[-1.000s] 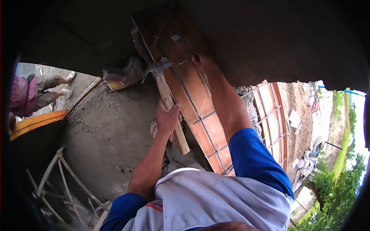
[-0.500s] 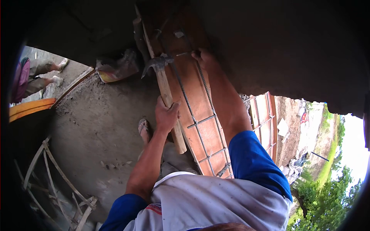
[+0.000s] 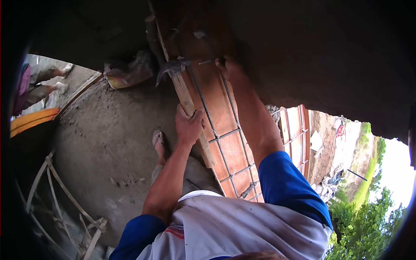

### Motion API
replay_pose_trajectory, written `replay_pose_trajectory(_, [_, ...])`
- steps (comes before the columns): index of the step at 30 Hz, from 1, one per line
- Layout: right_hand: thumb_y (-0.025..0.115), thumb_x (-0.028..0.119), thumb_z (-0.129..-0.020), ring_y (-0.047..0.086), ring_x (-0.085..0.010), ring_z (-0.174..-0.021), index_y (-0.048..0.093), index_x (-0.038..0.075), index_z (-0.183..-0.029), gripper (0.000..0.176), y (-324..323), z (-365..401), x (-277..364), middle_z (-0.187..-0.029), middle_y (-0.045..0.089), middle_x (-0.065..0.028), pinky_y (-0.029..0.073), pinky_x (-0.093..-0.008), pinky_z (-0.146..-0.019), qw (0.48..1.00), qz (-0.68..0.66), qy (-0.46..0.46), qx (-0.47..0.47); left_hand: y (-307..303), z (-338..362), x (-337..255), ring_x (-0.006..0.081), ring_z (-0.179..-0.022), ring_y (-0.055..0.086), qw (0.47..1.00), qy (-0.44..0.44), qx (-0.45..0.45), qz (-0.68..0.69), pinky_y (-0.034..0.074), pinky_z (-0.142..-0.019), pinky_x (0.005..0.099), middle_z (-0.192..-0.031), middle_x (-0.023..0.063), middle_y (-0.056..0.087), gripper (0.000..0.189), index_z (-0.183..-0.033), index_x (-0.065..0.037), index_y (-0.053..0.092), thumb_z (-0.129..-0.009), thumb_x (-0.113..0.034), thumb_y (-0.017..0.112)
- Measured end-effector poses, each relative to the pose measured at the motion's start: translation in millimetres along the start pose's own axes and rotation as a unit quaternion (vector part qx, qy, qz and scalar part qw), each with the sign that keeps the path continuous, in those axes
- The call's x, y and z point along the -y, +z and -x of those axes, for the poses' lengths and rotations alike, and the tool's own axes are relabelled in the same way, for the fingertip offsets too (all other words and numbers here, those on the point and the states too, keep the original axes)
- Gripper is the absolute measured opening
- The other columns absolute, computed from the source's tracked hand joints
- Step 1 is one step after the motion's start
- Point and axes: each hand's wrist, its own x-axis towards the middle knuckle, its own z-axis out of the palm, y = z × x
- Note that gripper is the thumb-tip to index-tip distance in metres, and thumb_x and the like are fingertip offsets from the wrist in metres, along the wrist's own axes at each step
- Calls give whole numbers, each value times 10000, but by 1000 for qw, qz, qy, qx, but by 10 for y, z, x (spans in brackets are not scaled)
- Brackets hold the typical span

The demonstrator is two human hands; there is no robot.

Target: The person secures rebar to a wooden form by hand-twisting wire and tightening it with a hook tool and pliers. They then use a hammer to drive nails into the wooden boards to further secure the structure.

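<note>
My left hand (image 3: 189,125) is closed around the wooden handle of a claw hammer (image 3: 187,96). The hammer's metal head is raised over the board, its claw pointing left and its striking face turned toward my right hand (image 3: 229,68). In shadow, the right fingertips pinch a thin metal nail (image 3: 206,62), which sticks out to the left toward the hammer face; a small gap separates them. Under both hands runs a long reddish-brown form board (image 3: 229,149) with ribbed steel bars (image 3: 201,97) tied in a grid over it.
A dark wall (image 3: 312,65) borders the right arm. Left are a crumpled sack (image 3: 128,73), a leaning stick frame (image 3: 65,190) and an orange board (image 3: 34,122). Another person's legs (image 3: 45,82) show at upper left. A second rebar panel (image 3: 296,134) stands right.
The hammer has shifted slightly to the left, and the view has moved a little. My right hand keeps its pinch on the nail.
</note>
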Motion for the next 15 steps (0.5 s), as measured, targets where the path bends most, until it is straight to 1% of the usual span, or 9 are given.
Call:
replay_pose_trajectory(1, [468,57,-952,600,-218,-685,527,27,-1120,181,-30,-40,-30,-930,588,-128,550,-286,-545,1000,4,-8,24,11,20,10,97,-481,537,1000,2,4,-5,471,-425,250,-727,64,556,245,-966,-1,431,-839,-39,637])
replay_pose_trajectory(4, [521,122,-951,630,-280,-761,526,23,-1157,229,-124,-202,-148,-880,613,-131,560,-383,-690,998,60,-25,25,27,26,40,99,-481,538,1000,3,14,11,471,-424,249,-725,62,553,234,-947,-14,424,-840,-27,632])
replay_pose_trajectory(5, [496,104,-953,605,-253,-717,515,39,-1145,204,-269,-409,-278,-866,599,-119,518,-348,-619,970,183,-146,61,20,27,49,99,-480,538,1000,3,16,22,471,-423,250,-724,60,552,230,-942,-17,421,-841,-21,629])
replay_pose_trajectory(6, [471,86,-956,579,-225,-673,503,55,-1133,183,-583,-833,-526,-852,584,-107,477,-314,-547,912,300,-263,96,6,28,52,105,-478,538,1000,9,10,28,474,-427,261,-720,59,548,227,-948,-19,420,-842,-17,621])
replay_pose_trajectory(8, [443,71,-959,546,-197,-621,489,75,-1118,165,-963,-1440,-831,-832,563,-94,423,-282,-474,826,392,-384,128,-11,10,42,117,-472,540,999,23,1,41,481,-436,282,-713,56,541,222,-961,-23,418,-842,-7,604])
replay_pose_trajectory(9, [439,73,-961,542,-196,-617,487,78,-1116,162,-698,-1006,-583,-830,558,-94,419,-282,-475,930,265,-239,90,1,11,13,117,-470,537,997,33,-22,63,479,-433,283,-714,54,538,229,-969,-26,413,-842,-8,603])
replay_pose_trajectory(10, [436,74,-963,538,-195,-613,485,80,-1114,159,-363,-476,-308,-827,553,-93,414,-283,-476,993,84,-84,27,36,29,-32,117,-468,534,994,42,-44,86,478,-431,285,-714,52,534,237,-977,-29,407,-843,-8,601])
replay_pose_trajectory(14, [427,81,-967,527,-192,-602,481,88,-1102,146,-68,-185,-145,-822,538,-92,402,-283,-480,1000,2,-24,-5,273,5,56,113,-464,530,987,23,-67,146,466,-412,264,-707,68,533,278,-1016,-23,373,-850,6,595])
replay_pose_trajectory(15, [429,81,-966,528,-191,-604,482,89,-1097,141,-53,-165,-141,-825,538,-91,403,-283,-482,1000,-5,-18,-8,282,-11,81,113,-463,529,992,0,-39,122,465,-408,265,-709,69,535,277,-1012,-23,375,-848,7,596])
